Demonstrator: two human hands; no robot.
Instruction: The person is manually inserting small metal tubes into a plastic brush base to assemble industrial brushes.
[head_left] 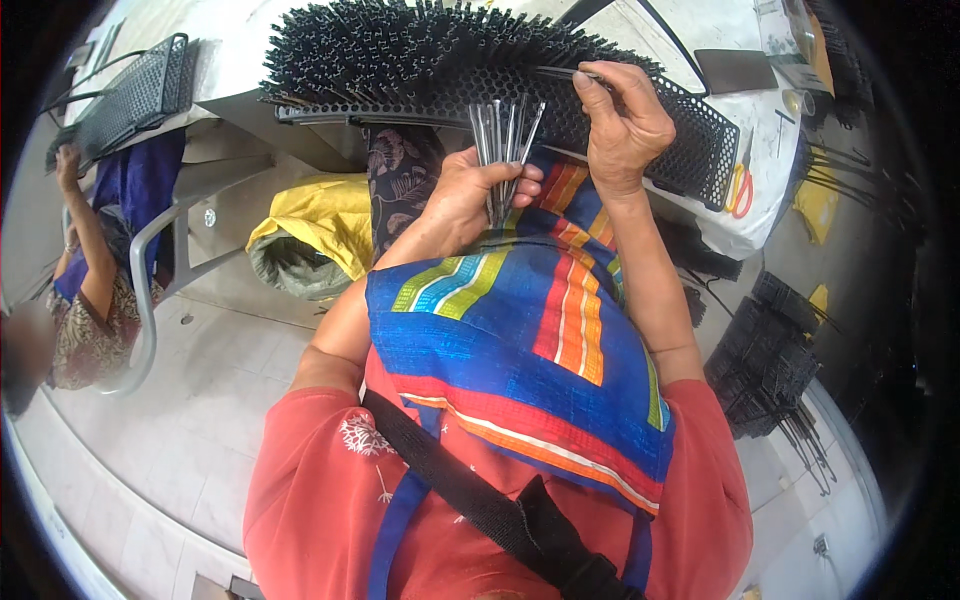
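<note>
A white counter point(240, 45) runs along the top and carries a long black perforated tray point(690, 140) bristling with thin dark rods. Right of the tray lie orange-handled scissors point(740, 190) and a dark flat plate point(735, 70). Far left of it sits another black mesh tray point(135, 95).

The person wears a red short-sleeved shirt point(300, 500) with a small white print, a blue apron point(520, 330) with orange, yellow and green stripes, and a black strap point(470, 500) across the chest.
</note>
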